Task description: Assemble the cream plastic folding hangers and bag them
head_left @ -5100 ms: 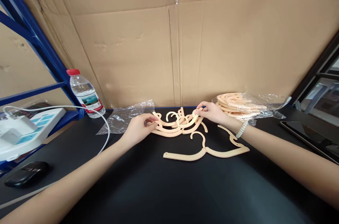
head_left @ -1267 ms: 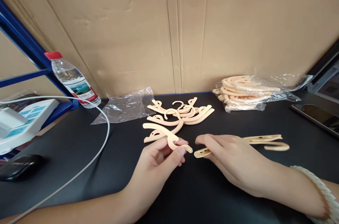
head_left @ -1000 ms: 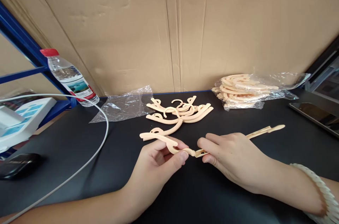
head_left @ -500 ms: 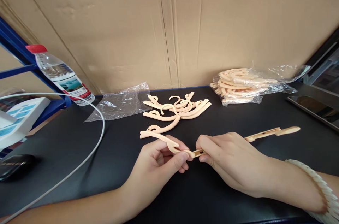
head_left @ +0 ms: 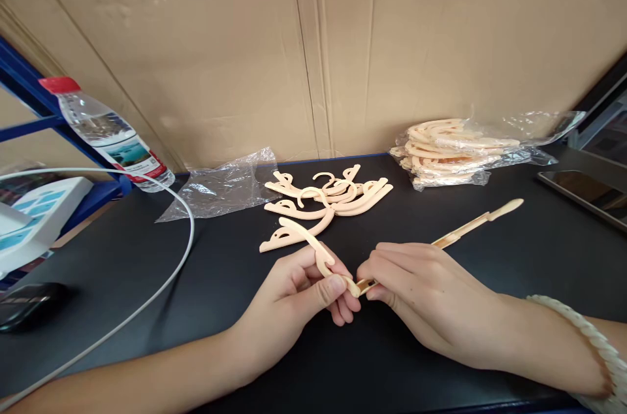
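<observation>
My left hand [head_left: 296,296] pinches a beige plastic hanger piece [head_left: 306,234] between thumb and fingers, its long arm tilted up to the left. In my right hand [head_left: 426,300] is another beige hanger arm [head_left: 463,231], hollow along its side, its far end sticking out to the upper right beyond the knuckles. The near ends of the two pieces meet between my fingertips; whether they are joined I cannot tell. Just behind my left hand lie several beige folding hangers [head_left: 355,206] with hooks, partly overlapping each other.
Several more hanger pieces in clear plastic [head_left: 441,153] are piled at the back right, near a dark phone-like device [head_left: 588,195]. An empty clear bag [head_left: 220,185], a water bottle [head_left: 130,149], a white cable [head_left: 192,224] and a black mouse [head_left: 32,306] are on the left.
The left hanger piece has swung up to a steeper tilt. The far end of the right hanger arm has shifted left and upward. Both hands stay close together.
</observation>
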Available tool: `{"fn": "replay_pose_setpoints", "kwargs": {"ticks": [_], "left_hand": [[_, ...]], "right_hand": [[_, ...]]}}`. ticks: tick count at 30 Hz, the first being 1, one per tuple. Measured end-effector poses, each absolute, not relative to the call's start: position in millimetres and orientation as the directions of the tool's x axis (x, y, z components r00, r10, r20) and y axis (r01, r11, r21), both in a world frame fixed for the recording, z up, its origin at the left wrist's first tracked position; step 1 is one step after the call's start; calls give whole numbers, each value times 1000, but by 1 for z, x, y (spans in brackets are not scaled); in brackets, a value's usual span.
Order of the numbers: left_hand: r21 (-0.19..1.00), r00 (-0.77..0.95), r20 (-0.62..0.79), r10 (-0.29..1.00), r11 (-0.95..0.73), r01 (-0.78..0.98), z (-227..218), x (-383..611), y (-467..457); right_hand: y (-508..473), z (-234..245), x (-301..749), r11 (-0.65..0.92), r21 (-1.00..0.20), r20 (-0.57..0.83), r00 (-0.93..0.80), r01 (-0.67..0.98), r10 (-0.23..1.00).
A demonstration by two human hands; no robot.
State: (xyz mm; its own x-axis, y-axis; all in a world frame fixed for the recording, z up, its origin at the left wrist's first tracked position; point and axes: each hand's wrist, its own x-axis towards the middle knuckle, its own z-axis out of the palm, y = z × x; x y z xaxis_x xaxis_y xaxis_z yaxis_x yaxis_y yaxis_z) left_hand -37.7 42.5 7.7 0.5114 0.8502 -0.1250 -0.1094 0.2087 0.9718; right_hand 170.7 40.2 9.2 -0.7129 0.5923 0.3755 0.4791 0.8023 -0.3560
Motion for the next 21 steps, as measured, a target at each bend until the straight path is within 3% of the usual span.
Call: {"fn": "replay_pose_setpoints", "kwargs": {"ticks": [11, 21], "left_hand": [[967, 518, -137, 844, 227, -115, 7, -37, 42], [993, 447, -109, 888, 118, 8, 7, -33, 37]], "right_hand": [[39, 11, 170, 796, -399, 292, -759, 456, 582], [38, 4, 168, 767, -445, 278, -743, 462, 608]]}}
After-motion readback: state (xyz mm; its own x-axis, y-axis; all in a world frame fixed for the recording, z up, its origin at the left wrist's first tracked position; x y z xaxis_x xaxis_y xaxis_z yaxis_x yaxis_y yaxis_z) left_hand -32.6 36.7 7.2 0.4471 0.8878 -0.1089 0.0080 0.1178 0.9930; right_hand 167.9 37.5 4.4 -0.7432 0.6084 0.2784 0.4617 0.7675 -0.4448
